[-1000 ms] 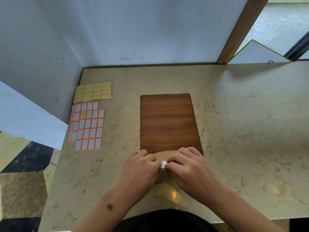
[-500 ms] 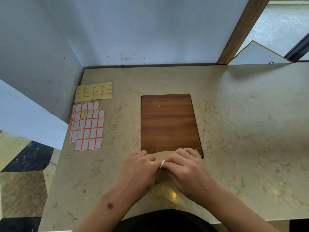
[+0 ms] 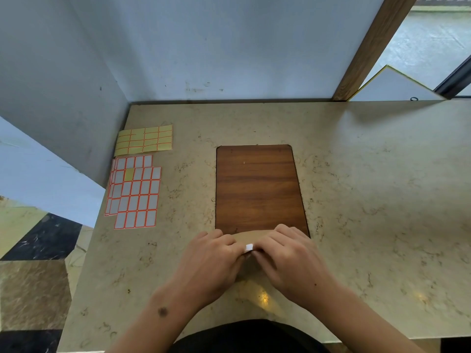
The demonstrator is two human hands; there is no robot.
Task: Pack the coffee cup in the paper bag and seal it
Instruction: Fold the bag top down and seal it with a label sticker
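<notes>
A brown paper bag (image 3: 248,237) lies at the near edge of the table, mostly covered by both hands. Its folded top shows between them. My left hand (image 3: 212,263) and my right hand (image 3: 288,258) lie side by side on the bag with curled fingers. Between their fingertips sits a small white sticker (image 3: 249,247) on the fold, pinched or pressed by both. The coffee cup is not in sight.
A dark wooden board (image 3: 257,187) lies on the beige marble table (image 3: 369,200) just beyond the bag. Sheets of white labels with orange borders (image 3: 135,194) and a yellow backing sheet (image 3: 145,140) lie at the left. Walls close the back and left.
Both hands stay on the bag. The white sticker shows a little more between the fingertips than half a second ago.
</notes>
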